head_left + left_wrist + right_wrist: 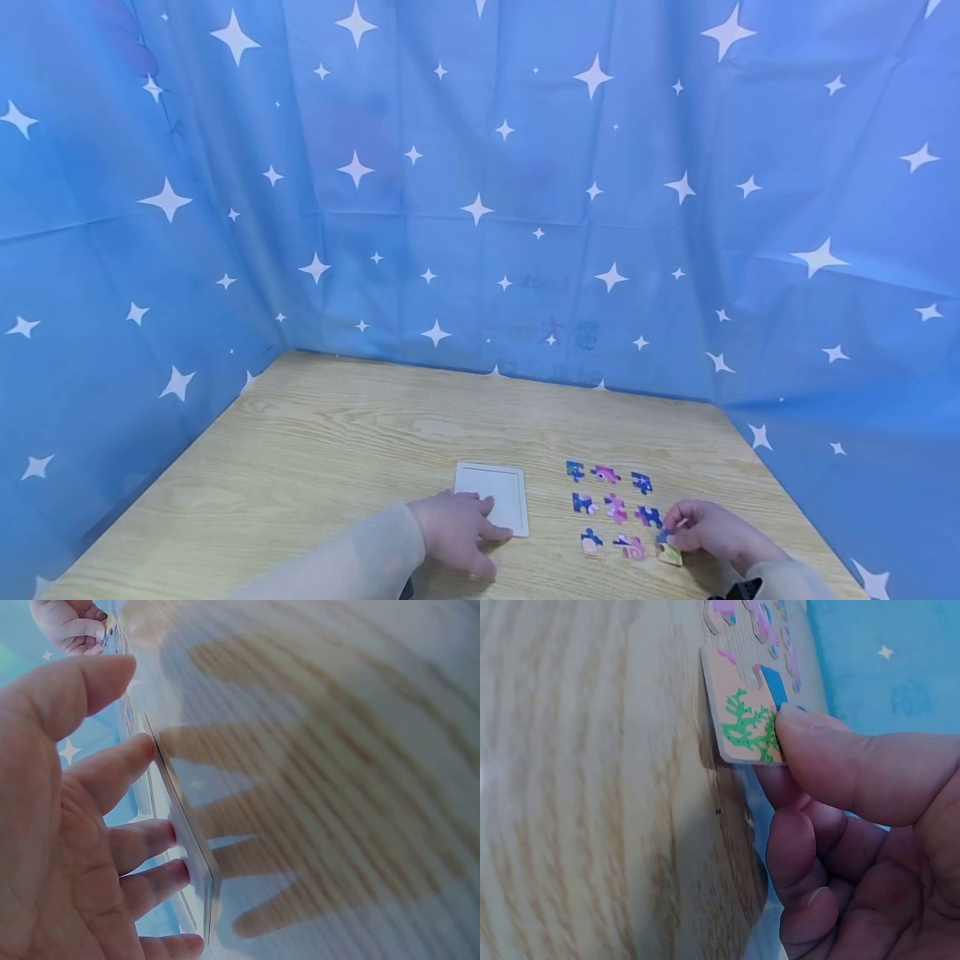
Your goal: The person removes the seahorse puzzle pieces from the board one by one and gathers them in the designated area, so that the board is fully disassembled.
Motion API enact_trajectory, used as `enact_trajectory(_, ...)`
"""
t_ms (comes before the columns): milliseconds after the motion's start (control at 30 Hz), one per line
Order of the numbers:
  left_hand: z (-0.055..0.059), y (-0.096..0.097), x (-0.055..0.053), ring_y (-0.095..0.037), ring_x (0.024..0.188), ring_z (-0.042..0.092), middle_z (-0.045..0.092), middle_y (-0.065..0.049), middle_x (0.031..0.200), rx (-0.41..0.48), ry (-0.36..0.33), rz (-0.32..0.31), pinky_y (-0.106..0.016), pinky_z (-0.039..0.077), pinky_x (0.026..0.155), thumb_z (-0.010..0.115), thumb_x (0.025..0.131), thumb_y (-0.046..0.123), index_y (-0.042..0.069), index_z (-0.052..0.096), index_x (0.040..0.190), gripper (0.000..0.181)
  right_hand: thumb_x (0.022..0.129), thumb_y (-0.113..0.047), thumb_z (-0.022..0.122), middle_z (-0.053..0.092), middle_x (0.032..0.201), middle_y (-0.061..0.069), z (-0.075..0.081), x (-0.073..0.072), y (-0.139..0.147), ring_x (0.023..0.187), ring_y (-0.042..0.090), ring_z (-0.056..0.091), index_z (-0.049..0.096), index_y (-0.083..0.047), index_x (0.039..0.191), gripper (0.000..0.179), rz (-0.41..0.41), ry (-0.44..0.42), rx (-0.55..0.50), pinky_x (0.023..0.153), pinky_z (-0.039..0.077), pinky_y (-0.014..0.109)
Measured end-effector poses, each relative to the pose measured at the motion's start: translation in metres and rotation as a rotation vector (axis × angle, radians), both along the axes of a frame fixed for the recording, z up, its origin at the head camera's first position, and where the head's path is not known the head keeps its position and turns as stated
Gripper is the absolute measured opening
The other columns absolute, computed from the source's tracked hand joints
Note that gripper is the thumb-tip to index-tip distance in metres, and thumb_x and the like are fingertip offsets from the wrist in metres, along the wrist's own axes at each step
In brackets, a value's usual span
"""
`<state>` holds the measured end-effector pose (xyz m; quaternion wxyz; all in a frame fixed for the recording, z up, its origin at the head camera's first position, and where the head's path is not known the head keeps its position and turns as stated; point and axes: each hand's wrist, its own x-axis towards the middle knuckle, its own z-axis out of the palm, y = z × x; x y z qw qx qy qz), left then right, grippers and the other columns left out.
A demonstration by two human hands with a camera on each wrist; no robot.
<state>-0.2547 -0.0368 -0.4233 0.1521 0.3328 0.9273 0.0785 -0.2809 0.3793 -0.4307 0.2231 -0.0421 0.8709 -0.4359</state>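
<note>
In the head view, a white puzzle frame (491, 481) lies flat on the table. My left hand (459, 527) touches its near edge with spread fingers; the left wrist view shows the fingertips (174, 834) on the rim. My right hand (711, 532) pinches a corner puzzle piece (669, 551) between thumb and finger. Seen from the right wrist, that puzzle piece (744, 720) has green seaweed on a peach ground and a strip of blue. Beside it, several other pieces lie in loose rows, among them a pink one with an eye (604, 474).
The wooden table (360, 433) carries the frame at the middle and the pieces to its right. A blue curtain with white stars (480, 208) hangs behind the table and along its sides.
</note>
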Motion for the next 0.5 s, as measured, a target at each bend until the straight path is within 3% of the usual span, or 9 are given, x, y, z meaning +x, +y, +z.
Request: enact_trajectory(500,0.0032,0.0001,0.0004,-0.025,0.137,0.037,0.041,-0.002,0.149,-0.011,-0.002,0.0,-0.056,0.031,0.107,0.06,0.083,0.058,0.044,0.055,0.132,0.052,0.086,-0.002,0.065,0.056,0.081,0.003,-0.0027,-0.0013,-0.0039,0.076,0.02,0.05,0.061,0.0,0.09,0.006,-0.053,0.031,0.039,0.07,0.039,0.032)
